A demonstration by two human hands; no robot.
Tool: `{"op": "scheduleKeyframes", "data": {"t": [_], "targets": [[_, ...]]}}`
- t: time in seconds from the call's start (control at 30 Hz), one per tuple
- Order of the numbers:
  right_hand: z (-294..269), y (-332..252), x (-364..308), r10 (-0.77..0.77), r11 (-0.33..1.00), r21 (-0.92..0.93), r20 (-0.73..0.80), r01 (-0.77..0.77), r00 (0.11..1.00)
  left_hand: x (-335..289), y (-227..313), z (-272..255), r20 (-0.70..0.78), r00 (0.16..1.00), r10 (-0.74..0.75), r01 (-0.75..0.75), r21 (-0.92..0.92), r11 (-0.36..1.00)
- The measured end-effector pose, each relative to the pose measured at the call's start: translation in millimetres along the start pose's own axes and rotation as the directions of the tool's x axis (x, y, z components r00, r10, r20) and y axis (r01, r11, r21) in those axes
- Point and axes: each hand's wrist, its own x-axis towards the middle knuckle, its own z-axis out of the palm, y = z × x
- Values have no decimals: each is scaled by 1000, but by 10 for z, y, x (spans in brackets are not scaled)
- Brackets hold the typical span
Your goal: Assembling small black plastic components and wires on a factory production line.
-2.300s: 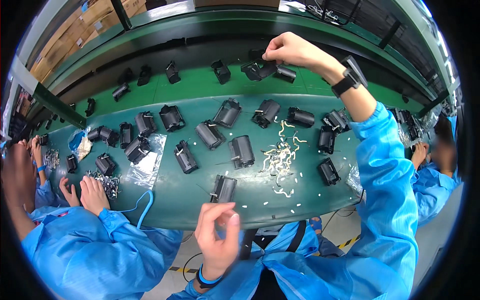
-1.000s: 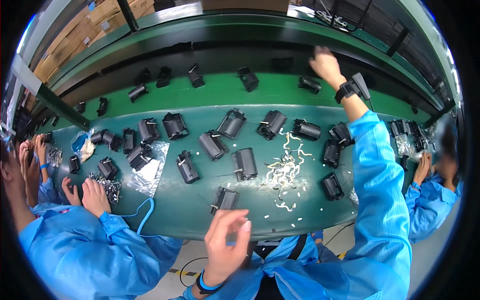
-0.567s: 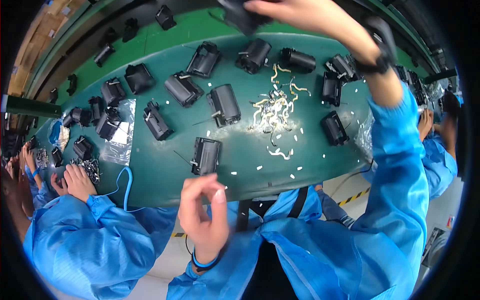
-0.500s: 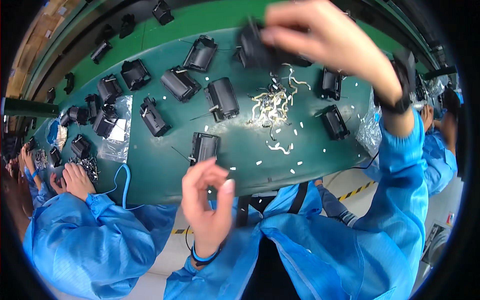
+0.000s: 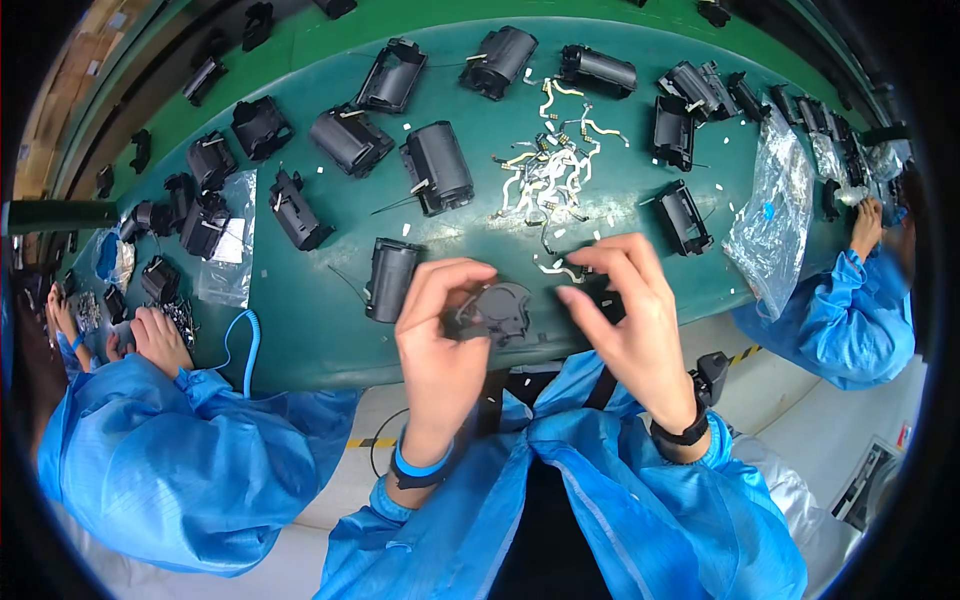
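Note:
My left hand (image 5: 440, 325) is closed around the left side of a black plastic housing (image 5: 503, 312), seen end-on with a rounded, curved outline. To the right, my right hand (image 5: 637, 325) has its thumb and fingers apart, with nothing visible between them. Its fingertips are close to a loose white flex cable (image 5: 558, 270). Beyond both hands lies a tangled pile of white and black flex cables (image 5: 550, 178). Another black housing (image 5: 392, 278) rests on the table just left of my left hand, a thin wire sticking out of it.
More black housings (image 5: 437, 168) are spread over the green table (image 5: 310, 340), with small white bits among them. Clear plastic bags lie at the right (image 5: 775, 215) and left (image 5: 225, 250). Co-workers in blue sit on the left (image 5: 180, 460) and right (image 5: 840, 320).
My right hand has come down from the far side of the table to the near edge. My left hand, empty before, has moved up a little and now holds a black housing.

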Motion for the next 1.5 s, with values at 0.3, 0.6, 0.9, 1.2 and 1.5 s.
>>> {"op": "scheduleKeyframes", "data": {"t": [0.3,0.6,0.9,1.2,1.5], "targets": [[124,-22,187,-86,989,-118,64,93,994,245,-8,-124,-4,991,136,-129,308,943],[18,-95,263,-228,787,-523,247,327,942,33,88,-2,-84,992,89,-44,435,899],[-331,114,282,230,603,730,225,-320,947,-55,169,55,4,994,-112,111,86,990],[-131,-7,139,81,19,963,265,-268,961,-300,705,173,17,994,-111,112,-203,973],[-117,-209,40,273,491,864,-30,-113,962,-147,598,264,151,960,-238,280,-417,865]]}}
